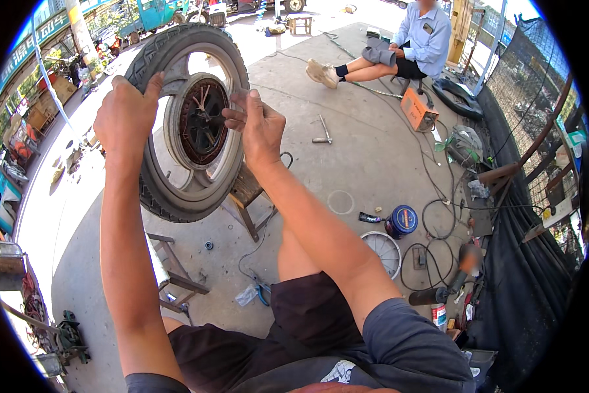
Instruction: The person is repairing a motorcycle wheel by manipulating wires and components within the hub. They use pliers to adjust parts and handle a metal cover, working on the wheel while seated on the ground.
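A wheel [170, 177] with a black knobbly tyre and a pale spoked rim stands tilted in front of me at the left. Its round hub is open, and a dark motor core [204, 124] with copper-coloured windings and several thin wires shows inside. My left hand [129, 114] is closed over the tyre's left side, the thumb lying along the rim. Beside the hub's right side is my right hand [263, 128], its fingers bent together toward the core. Whatever those fingers hold, if anything, is too small to make out. Behind the wheel's lower right is a wooden stool [245, 190].
A seated person [425, 39] is at the back right, near an orange box-shaped machine [419, 110]. A T-shaped tool [323, 131] lies on the concrete. Right of my knee are a blue-lidded tub [401, 221], a round pale basin [381, 249] and looped black cables [438, 219].
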Motion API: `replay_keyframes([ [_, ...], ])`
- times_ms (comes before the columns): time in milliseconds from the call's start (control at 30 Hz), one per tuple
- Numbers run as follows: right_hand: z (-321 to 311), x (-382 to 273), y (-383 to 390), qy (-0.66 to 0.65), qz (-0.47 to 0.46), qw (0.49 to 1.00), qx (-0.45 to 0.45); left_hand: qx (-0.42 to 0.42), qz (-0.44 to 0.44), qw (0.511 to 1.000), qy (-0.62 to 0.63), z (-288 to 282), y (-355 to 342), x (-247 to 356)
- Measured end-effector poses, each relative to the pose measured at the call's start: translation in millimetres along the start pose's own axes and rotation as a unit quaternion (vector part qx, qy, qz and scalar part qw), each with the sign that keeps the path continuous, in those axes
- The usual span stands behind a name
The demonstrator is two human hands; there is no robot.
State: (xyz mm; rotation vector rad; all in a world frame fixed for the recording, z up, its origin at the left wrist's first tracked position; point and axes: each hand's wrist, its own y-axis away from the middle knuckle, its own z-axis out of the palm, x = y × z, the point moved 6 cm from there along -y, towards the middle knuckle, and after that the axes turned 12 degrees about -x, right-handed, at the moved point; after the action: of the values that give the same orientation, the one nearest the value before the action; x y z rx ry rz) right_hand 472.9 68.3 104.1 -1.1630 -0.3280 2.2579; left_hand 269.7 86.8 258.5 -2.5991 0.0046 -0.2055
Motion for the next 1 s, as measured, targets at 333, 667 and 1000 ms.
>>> replay_keyframes([
  [333, -2, -9, -8, -0.007, -0.006, 0.999, 0.045, 0.011, 0.009, 1.0, 0.0, 1, -1, -1],
  [667, 31, -73, -41, 0.48, -0.197, 0.851, -0.087, 0.011, 0.007, 1.0, -0.003, 0, 0, -1],
  [1000, 0, -15, -28, 0.008, 0.054, 0.998, 0.017, 0.011, 0.005, 1.0, -0.004, 0, -1, -4],
])
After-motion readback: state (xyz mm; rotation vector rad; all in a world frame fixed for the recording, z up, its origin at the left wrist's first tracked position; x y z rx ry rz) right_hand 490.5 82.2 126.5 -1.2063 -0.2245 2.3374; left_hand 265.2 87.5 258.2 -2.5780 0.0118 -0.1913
